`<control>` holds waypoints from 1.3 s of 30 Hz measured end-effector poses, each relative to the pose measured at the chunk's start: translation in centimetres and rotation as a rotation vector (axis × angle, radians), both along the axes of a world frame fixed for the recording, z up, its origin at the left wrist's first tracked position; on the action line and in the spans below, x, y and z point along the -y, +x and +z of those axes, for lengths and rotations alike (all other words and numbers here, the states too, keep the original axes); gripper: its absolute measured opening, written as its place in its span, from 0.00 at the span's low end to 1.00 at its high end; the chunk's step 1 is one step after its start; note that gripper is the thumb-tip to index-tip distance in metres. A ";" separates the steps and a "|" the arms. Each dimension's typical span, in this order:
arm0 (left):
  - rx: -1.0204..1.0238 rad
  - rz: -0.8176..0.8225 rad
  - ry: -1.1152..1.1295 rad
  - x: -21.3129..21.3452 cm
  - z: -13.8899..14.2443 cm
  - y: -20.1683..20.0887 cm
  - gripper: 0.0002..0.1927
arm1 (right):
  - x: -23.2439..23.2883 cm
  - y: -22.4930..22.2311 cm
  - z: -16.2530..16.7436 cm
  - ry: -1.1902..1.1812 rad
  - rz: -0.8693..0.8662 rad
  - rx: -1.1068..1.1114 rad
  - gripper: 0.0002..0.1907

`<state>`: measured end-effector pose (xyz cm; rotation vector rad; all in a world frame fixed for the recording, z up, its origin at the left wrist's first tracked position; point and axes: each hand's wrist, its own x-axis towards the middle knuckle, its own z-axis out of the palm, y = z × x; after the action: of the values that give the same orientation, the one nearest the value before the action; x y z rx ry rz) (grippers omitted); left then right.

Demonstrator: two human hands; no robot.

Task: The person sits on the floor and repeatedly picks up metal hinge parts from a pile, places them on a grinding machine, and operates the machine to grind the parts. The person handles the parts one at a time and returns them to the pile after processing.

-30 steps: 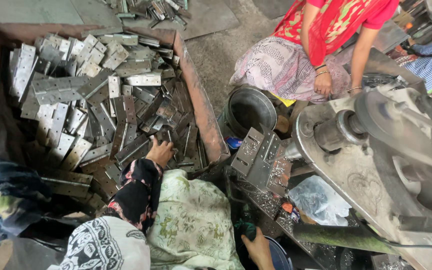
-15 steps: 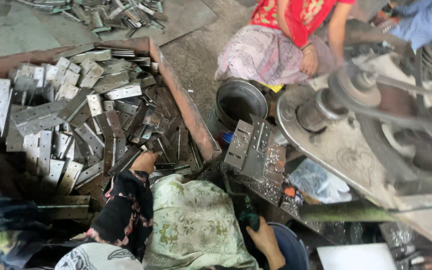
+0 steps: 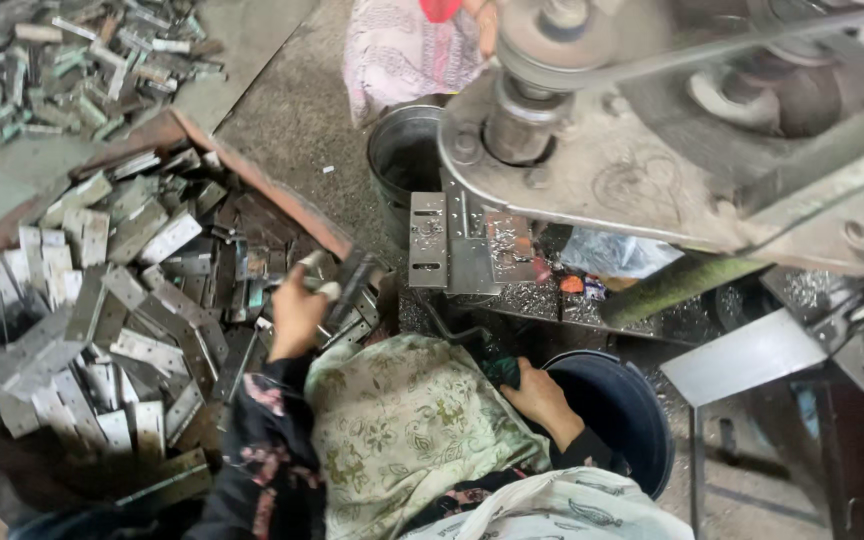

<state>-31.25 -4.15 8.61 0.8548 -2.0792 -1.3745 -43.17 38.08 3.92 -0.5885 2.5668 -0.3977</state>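
Left hand [image 3: 297, 318] closed around metal hinge plates [image 3: 344, 290] at frame centre-left, above crate [image 3: 252, 175]; right hand [image 3: 542, 400] loosely curled, empty, by dark bucket [image 3: 632, 420].

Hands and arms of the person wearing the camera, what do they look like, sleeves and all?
Both hands are bare, with no gloves. The left hand comes out of a dark sleeve printed with pink flowers. The right hand shows a dark cuff at the wrist. A pale green floral cloth lies between the arms.
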 end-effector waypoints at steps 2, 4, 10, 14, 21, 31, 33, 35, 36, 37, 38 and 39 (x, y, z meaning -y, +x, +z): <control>-0.206 -0.080 0.166 -2.6 -1.7 -3.4 0.34 | 0.3 0.3 0.0 -0.011 -0.006 0.003 0.34; -0.204 -0.088 0.400 -6.0 -4.2 -6.8 0.35 | 0.6 0.6 0.1 -0.002 -0.007 0.014 0.35; -0.110 0.078 0.167 -14.2 -8.6 -13.0 0.27 | 0.9 1.1 0.3 -0.008 -0.029 0.048 0.40; 0.080 -0.132 -0.270 -16.4 -6.4 -11.1 0.20 | 1.0 1.5 0.3 0.002 -0.026 0.050 0.40; 0.385 -0.478 -1.001 -17.8 -1.4 -8.5 0.24 | 1.4 1.3 1.5 0.044 0.001 0.066 0.41; 0.606 -0.646 -1.215 -17.6 -1.1 -7.8 0.25 | 1.7 0.7 4.6 0.039 0.022 0.078 0.38; 0.515 -0.595 -1.226 -17.2 -2.1 -8.5 0.24 | 1.8 0.5 4.7 0.039 0.022 0.071 0.38; 0.430 -0.542 -1.189 -16.8 -3.3 -9.7 0.21 | 1.7 0.4 4.3 0.041 0.017 0.063 0.39; 0.393 -0.515 -1.150 -16.6 -3.8 -10.4 0.18 | 1.5 0.3 3.9 0.038 0.012 0.060 0.38; 0.356 -0.490 -1.111 -16.5 -4.3 -10.9 0.16 | 1.2 0.4 3.4 0.034 0.007 0.058 0.37; 0.348 -0.491 -1.098 -16.4 -4.7 -11.1 0.15 | 0.9 0.5 2.7 0.029 0.001 0.057 0.36; 0.340 -0.492 -1.086 -16.4 -4.9 -11.2 0.15 | 0.5 0.8 1.9 0.023 -0.004 0.041 0.36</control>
<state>-42.49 12.20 3.67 0.0940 -2.8866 -0.0871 -42.41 37.57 5.78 -0.5612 2.5307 -0.3778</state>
